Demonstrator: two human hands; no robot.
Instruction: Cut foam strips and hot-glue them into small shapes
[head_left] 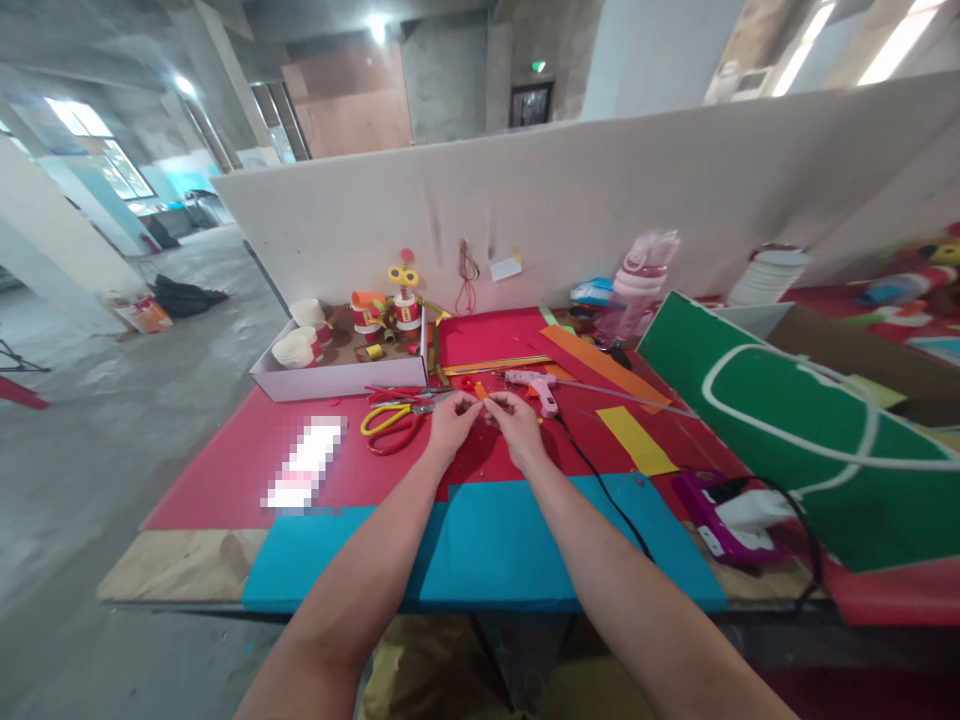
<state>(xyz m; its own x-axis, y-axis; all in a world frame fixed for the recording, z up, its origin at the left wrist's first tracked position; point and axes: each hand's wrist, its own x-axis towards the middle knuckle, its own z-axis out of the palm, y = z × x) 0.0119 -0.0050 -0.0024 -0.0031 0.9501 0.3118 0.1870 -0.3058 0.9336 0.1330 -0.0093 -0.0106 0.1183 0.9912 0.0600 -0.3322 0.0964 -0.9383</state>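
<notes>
My left hand (pixel 453 420) and my right hand (pixel 514 422) meet over the red table cover, thumbs and fingertips pinched together. Between them is a small orange piece (pixel 481 391), apparently paper, gripped from both sides. A pink hot glue gun (pixel 534 384) lies just beyond my right hand, its black cord trailing toward the front right. To the left of my left hand rest scissors (pixel 391 428) with one yellow and one red handle. Some red-handled tools (pixel 397 394) lie behind them; their kind is unclear.
A shallow white box (pixel 345 382) at back left holds paper cups and a cup figure (pixel 406 310). Orange strips (pixel 600 366) and a yellow strip (pixel 636 440) lie right. Beyond stand a pink bottle (pixel 637 295), a purple power strip (pixel 724 525) and a leaning green board (pixel 795 440).
</notes>
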